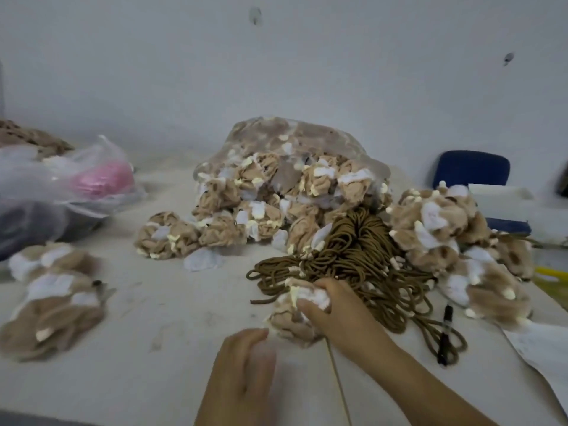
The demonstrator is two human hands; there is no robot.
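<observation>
At the near middle of the pale, scuffed table (147,318), the right grip (335,305) was closed around a small plush piece (285,325). The piece was a crumpled wad of fuzzy tan fabric with a white fleecy patch and a cream nub at its top. It lay at the near edge of a brown cord bundle (353,256), a loose tangle of round, matte loops. Whether it rested on the table or was lifted could not be told.

The right forearm came in from the lower right. The fingers wrapped over the top of the piece and the thumb pressed into its white patch.

The left grip (246,364) reached up from the bottom edge, back of the hand upward, with curled fingertips just beside the piece's lower left. It was blurred, so whether it pinched anything could not be told. A thin pale strand (338,382) ran straight from under the piece to the bottom edge, between the two arms.

Behind the cord, a clear plastic sack (292,139) spilled many similar tan-and-white wads. More were heaped at the right (455,235), and a few lay at the left (52,296). A black marker (445,333) lay beside the cord's near loops, and a sheet of paper (541,348) lay at the right edge. At the far left, a filmy bag (101,179) held something pink. A blue chair back (470,169) stood against the grey wall.
</observation>
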